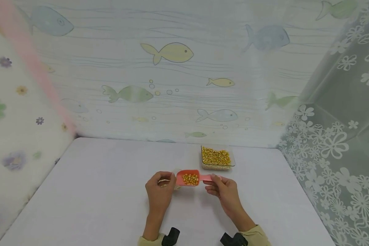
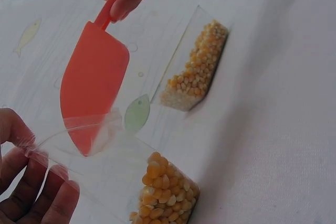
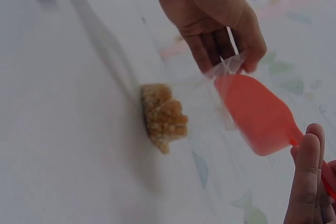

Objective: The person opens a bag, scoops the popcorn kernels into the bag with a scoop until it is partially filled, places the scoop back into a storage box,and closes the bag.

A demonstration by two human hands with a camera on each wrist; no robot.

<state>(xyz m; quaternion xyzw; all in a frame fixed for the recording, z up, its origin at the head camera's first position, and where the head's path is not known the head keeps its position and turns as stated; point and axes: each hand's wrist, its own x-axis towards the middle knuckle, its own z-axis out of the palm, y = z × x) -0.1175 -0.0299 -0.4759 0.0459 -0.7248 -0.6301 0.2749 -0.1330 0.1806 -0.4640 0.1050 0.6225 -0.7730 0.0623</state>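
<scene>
My right hand (image 1: 224, 191) grips the handle of a red scoop (image 1: 179, 178) that carries a small heap of corn kernels (image 1: 190, 179). In the left wrist view the tip of the scoop (image 2: 94, 87) sits within the mouth of a clear plastic bag (image 2: 105, 166). My left hand (image 1: 160, 191) pinches the bag's rim between thumb and fingers. More kernels (image 2: 165, 192) fill the bottom of the bag, which stands on the table; the right wrist view shows them (image 3: 163, 116) too, a little blurred.
Behind the scoop, to the right, stands a clear rectangular container (image 1: 218, 167) of corn kernels. The white table (image 1: 104, 191) reaches back to a fish-patterned curtain (image 1: 172, 112). Flowered sheets hang at the left (image 1: 24, 136) and right (image 1: 335, 164).
</scene>
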